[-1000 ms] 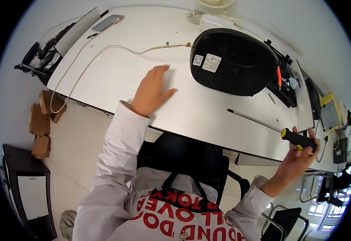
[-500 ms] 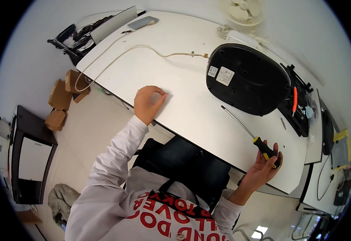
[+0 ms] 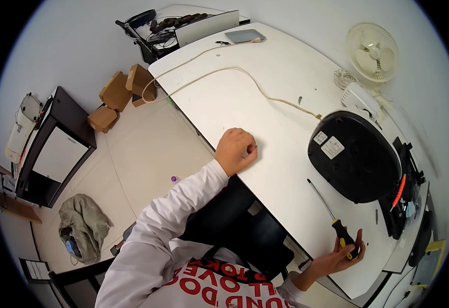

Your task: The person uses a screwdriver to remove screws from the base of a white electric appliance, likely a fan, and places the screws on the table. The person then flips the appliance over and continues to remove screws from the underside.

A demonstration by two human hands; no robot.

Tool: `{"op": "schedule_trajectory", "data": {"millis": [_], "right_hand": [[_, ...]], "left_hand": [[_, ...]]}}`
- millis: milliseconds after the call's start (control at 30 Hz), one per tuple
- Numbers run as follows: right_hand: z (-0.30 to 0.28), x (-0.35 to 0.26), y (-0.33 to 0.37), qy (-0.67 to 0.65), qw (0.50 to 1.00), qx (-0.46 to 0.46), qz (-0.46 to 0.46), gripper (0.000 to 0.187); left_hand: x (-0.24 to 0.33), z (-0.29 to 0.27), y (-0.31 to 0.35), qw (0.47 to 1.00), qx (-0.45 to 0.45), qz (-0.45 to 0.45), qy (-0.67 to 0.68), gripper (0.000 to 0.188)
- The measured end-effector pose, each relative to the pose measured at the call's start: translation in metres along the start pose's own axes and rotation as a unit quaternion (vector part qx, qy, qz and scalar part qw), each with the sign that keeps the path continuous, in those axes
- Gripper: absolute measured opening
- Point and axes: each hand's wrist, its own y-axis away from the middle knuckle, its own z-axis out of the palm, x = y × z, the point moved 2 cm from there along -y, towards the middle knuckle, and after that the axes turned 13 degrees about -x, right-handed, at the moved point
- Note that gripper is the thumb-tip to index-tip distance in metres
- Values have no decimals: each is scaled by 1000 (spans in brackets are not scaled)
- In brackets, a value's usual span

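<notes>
In my right hand (image 3: 340, 258) lies a black and yellow screwdriver (image 3: 344, 237), gripped by its handle. Its long metal shaft points up and left over the white table (image 3: 281, 169). My left hand (image 3: 236, 151) is curled with thumb and fingertips together at the table's near edge. Whatever those fingers hold, if anything, is hidden. Beyond the screwdriver's tip, a rounded black plastic appliance (image 3: 360, 159) rests with its labelled face up. Neither hand touches it. A pale cable (image 3: 265, 93) runs across the table to its far left edge.
A black tray-like part (image 3: 406, 197) with an orange coiled piece (image 3: 399, 191) lies right of the appliance. A white fan (image 3: 373, 53) stands at the back right. A grey flat panel (image 3: 246, 36) is at the far end. Cardboard boxes (image 3: 115, 91) sit on the floor at left.
The whole view has turned, so the table and appliance appear farther right and lower. My right hand keeps hold of the screwdriver. The left hand's fingers have curled in more.
</notes>
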Motion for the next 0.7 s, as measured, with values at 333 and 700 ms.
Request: {"op": "schedule_trajectory", "data": {"millis": [333,700], "right_hand": [[8,11,28,234,969,-62,42,38],[12,5,24,356,927,-111,-32,38]], "left_hand": [[-11,-2,-4,996,-72,42,28,21],[-11,5,7,993,-68,-45,82,20]]}}
